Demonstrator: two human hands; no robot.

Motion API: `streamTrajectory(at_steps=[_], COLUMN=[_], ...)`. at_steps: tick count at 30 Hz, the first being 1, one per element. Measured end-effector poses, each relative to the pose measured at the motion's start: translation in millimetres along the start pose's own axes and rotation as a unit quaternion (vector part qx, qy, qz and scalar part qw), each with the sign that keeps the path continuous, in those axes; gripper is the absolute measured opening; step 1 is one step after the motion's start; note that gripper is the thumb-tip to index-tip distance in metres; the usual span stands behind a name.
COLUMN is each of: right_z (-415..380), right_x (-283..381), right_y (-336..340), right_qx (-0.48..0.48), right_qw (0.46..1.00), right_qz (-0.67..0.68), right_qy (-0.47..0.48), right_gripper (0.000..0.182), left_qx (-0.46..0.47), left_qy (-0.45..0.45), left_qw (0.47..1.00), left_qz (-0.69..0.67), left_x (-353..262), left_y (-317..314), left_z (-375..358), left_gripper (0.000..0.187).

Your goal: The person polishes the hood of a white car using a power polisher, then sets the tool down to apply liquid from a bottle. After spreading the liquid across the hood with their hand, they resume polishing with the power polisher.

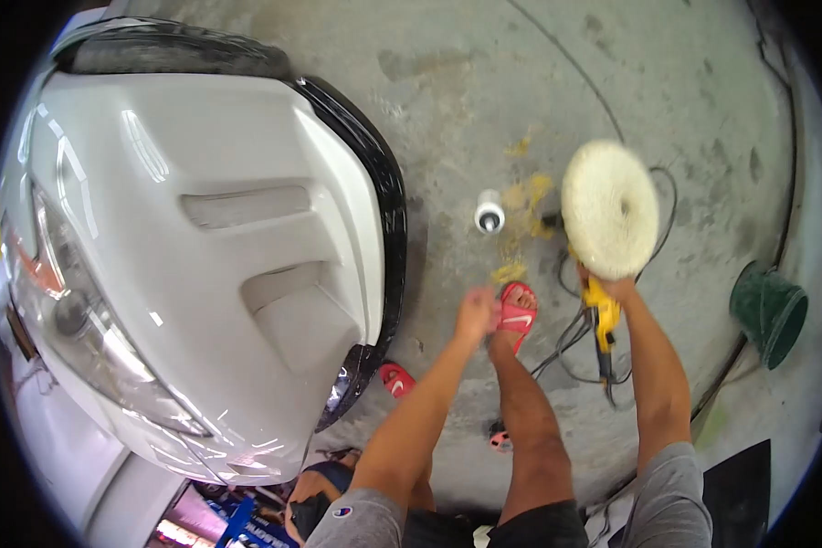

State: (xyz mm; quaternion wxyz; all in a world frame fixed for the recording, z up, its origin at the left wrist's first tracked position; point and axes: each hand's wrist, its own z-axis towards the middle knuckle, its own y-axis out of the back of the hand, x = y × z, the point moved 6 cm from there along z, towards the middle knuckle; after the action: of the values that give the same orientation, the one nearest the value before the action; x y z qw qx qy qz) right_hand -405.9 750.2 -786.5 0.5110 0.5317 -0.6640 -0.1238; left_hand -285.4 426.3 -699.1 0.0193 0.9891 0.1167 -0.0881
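My right hand (pixel 615 287) is closed around a yellow and black polisher (pixel 601 315). The polisher's round, cream-coloured wool pad (pixel 603 215) faces up toward me and hides part of the tool's body and of my grip. My left hand (pixel 478 313) hangs in the air over the floor, beside my red sandal (pixel 518 315); motion smears its fingers. Beyond it, a white bottle (pixel 490 215) with a dark top stands upright on the concrete, apart from both hands.
A white car front (pixel 192 247) with black lower trim fills the left side. Black cable (pixel 571 342) loops around the polisher on the concrete floor. Yellow smears (pixel 511 272) mark the floor near the bottle. A green bucket (pixel 767 313) is by the right wall.
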Motion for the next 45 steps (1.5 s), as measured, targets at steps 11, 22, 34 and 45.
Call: streamTrajectory(at_steps=[11, 22, 34, 45], right_z=[-293.0, -413.9, -441.9, -440.5], right_x=[326.0, 464.5, 497.9, 489.5], right_y=[153.3, 144.7, 119.1, 99.6], right_qx=[0.390, 0.486, 0.491, 0.440], right_qw=[0.490, 0.528, 0.704, 0.787], right_qz=[0.741, 0.690, 0.511, 0.427], right_qy=[-0.241, -0.091, -0.057, -0.063], right_gripper=[0.061, 0.087, 0.074, 0.062], left_qx=[-0.004, 0.097, -0.181, -0.243], left_qy=[-0.480, -0.665, -0.574, -0.518], left_qw=[0.877, 0.740, 0.795, 0.800], left_qz=[0.023, -0.006, 0.076, 0.181], left_x=[25.1, 84.0, 159.3, 118.5], left_y=[15.3, 175.1, 226.7, 224.5], left_z=[-325.7, -566.7, -655.2, -659.0], left_gripper=[0.056, 0.022, 0.029, 0.024])
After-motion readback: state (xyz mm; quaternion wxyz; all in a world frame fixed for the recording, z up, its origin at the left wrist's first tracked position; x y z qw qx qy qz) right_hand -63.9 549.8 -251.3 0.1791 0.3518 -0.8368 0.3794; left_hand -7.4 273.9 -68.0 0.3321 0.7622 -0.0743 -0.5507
